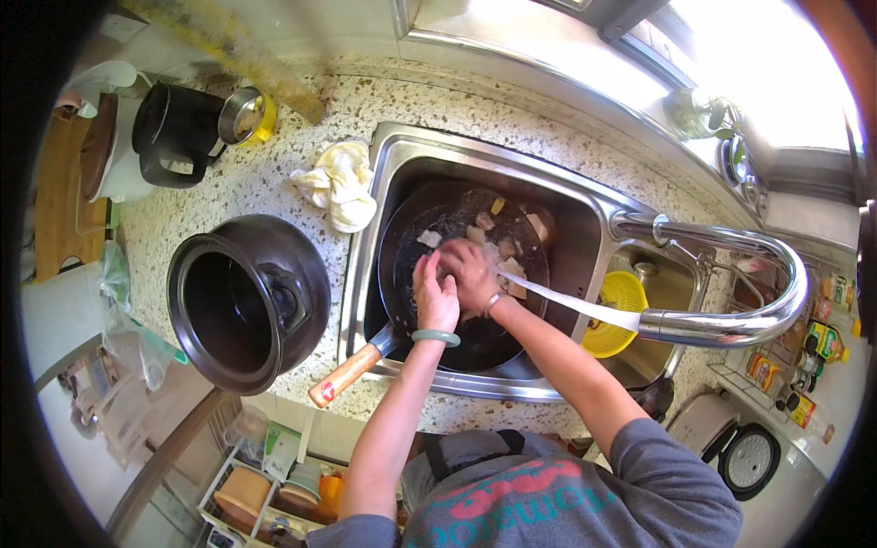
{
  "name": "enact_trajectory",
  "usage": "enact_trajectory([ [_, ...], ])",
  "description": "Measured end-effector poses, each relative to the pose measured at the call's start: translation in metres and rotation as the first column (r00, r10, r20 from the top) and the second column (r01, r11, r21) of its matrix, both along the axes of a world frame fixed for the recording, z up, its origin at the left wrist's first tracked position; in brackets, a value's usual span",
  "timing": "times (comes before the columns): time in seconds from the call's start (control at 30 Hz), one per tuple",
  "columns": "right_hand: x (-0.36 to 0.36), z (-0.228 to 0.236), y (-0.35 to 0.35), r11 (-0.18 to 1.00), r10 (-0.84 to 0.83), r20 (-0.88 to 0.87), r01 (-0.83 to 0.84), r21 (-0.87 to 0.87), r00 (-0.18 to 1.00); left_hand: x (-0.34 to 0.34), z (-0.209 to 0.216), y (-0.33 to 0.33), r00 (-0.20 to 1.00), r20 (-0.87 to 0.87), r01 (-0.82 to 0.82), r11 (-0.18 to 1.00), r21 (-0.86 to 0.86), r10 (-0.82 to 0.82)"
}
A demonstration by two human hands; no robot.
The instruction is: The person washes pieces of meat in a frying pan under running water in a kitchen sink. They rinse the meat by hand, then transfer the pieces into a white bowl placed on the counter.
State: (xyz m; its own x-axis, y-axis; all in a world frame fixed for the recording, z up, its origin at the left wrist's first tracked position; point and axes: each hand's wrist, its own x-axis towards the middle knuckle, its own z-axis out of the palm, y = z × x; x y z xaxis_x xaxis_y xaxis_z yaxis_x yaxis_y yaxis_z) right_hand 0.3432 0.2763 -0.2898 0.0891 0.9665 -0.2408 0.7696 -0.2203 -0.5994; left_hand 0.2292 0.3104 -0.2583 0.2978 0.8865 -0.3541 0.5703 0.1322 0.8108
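Observation:
A dark wok [391,265] with a wooden handle [345,374] sits in the left sink basin [585,210]. Water and several pale chunks that look like meat [537,226] lie in it, along with a small yellow piece [498,206]. Over the wok, my left hand [437,297] has its fingers stretched out, a green bangle at its wrist. Right beside it, my right hand [472,279] is smeared by motion; what its fingers hold, if anything, is hidden. A stream of water [566,300] runs from the chrome tap [722,324] toward my right hand.
The tap arches over the right basin, where a yellow colander [614,338] rests. Left of the sink stand a dark pot [311,274] and a crumpled white cloth [343,187]. A black kettle [164,128] and a small metal cup [245,114] are farther back.

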Motion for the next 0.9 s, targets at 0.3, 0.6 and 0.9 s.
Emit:
enact_trajectory([
  [0.3,0.066,-0.022,-0.036,0.859,-0.508,-0.204,0.51,-0.044,0.837,0.006,-0.027,-0.016,0.993,0.008,-0.106,0.938,-0.331,0.115],
  [0.6,0.021,0.008,-0.004,0.969,-0.247,-0.726,0.161,-0.188,0.642,0.022,-0.023,-0.02,0.798,0.123,-0.23,0.486,-0.843,0.59],
  [0.9,0.062,-0.04,0.018,0.9,-0.436,-0.191,0.427,-0.085,0.88,0.014,0.033,-0.011,0.706,0.151,-0.319,0.502,-0.804,0.692],
])
